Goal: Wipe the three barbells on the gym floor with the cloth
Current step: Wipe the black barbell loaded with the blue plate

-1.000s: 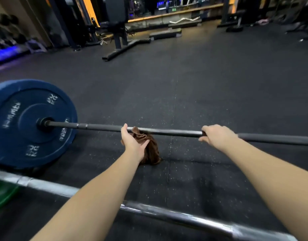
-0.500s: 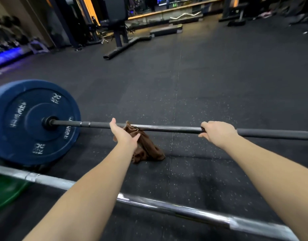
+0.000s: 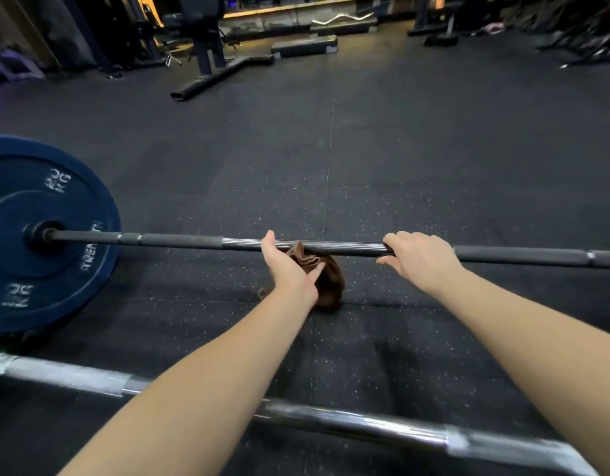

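Note:
A dark barbell (image 3: 180,241) lies across the black gym floor, with a blue 20 kg plate (image 3: 56,290) on its left end. My left hand (image 3: 290,269) holds a brown cloth (image 3: 329,283) against the bar's middle, and the cloth hangs down below the bar. My right hand (image 3: 422,259) grips the same bar just to the right, fingers curled over it. A second, chrome barbell (image 3: 365,427) runs across the floor nearer to me, under my forearms. Only these two barbells are in view.
Black speckled rubber floor (image 3: 365,166) stretches ahead. A bench frame (image 3: 214,73) and low step platforms (image 3: 303,44) stand at the back, with racks and machines along the far wall. The dark bar's right end runs out of view.
My left hand first slid left with the cloth toward the blue plate, then back right along the bar, closer to my right hand. The right hand kept its grip.

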The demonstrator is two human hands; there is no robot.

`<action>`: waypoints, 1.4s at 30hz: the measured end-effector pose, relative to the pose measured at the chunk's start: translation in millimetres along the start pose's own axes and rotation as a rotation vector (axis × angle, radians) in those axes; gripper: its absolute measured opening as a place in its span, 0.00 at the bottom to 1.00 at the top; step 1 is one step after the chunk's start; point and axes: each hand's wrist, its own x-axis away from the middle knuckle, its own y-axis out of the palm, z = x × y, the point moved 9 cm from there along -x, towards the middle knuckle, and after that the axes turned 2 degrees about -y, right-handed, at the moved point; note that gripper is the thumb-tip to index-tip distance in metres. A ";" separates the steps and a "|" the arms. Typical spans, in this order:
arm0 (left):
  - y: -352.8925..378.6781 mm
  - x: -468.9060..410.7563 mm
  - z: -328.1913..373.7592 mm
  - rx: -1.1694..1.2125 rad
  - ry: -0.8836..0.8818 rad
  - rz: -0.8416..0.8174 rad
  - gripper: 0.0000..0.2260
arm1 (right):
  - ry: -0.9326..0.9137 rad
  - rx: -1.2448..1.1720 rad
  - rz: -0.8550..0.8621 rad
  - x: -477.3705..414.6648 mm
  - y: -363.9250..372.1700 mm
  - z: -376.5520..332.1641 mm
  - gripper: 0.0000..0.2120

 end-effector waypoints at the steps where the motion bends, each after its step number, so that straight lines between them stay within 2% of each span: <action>1: -4.7 -2.4 11.2 0.014 0.023 0.018 0.27 | 0.003 -0.004 0.000 0.2 0.0 0.2 0.19; 4: -23.8 -9.3 41.2 0.048 0.094 0.108 0.26 | 0.005 0.000 0.007 0.6 1.6 0.0 0.19; 7: -32.4 -3.6 48.3 0.072 0.106 0.154 0.20 | 0.001 0.017 0.029 1.4 1.7 -0.1 0.19; 9: -28.0 -5.7 36.6 0.060 0.063 0.108 0.22 | -0.002 0.008 0.052 2.4 2.0 -0.3 0.19; 11: -16.8 0.3 17.6 0.024 -0.004 0.052 0.31 | 0.004 -0.036 0.081 3.6 0.4 -0.5 0.19; 13: -5.0 7.7 -6.2 0.003 -0.066 0.021 0.35 | 0.013 -0.065 0.102 4.7 -1.0 -0.9 0.18; 16: 12.9 21.3 -41.5 -0.030 -0.146 -0.048 0.32 | 0.024 -0.079 0.110 5.5 -1.6 -1.0 0.17; 20: 20.8 25.2 -54.4 -0.039 -0.190 -0.121 0.35 | 0.030 -0.078 0.108 6.3 -2.6 -0.7 0.17; 24: 5.4 7.5 -17.8 0.015 -0.103 -0.039 0.31 | 0.031 -0.111 0.119 7.1 -2.6 -0.9 0.18; 28: -13.0 -4.5 2.2 0.058 -0.042 0.039 0.36 | 0.047 -0.111 0.111 6.6 -0.7 -0.2 0.17; 31: -6.5 2.0 -6.7 0.061 -0.065 0.025 0.34 | 0.057 -0.099 0.141 8.5 0.3 -0.7 0.15; 34: 12.9 13.8 -32.5 0.052 -0.152 -0.061 0.32 | 0.066 -0.135 0.239 11.6 -3.7 -1.1 0.14; 36: 23.4 23.3 -52.2 0.038 -0.200 -0.103 0.34 | 0.077 -0.148 0.175 11.3 2.4 -1.6 0.16; 38: 29.9 28.3 -66.0 0.017 -0.224 -0.126 0.38 | 0.086 -0.137 0.140 17.5 6.9 -3.6 0.25; 40: 30.1 26.2 -70.9 0.016 -0.239 -0.135 0.39 | 0.185 -0.216 0.282 38.0 -6.3 -3.3 0.31; 42: 28.4 21.5 -71.3 0.039 -0.261 -0.149 0.37 | 0.399 -0.423 0.423 67.4 -12.2 2.5 0.22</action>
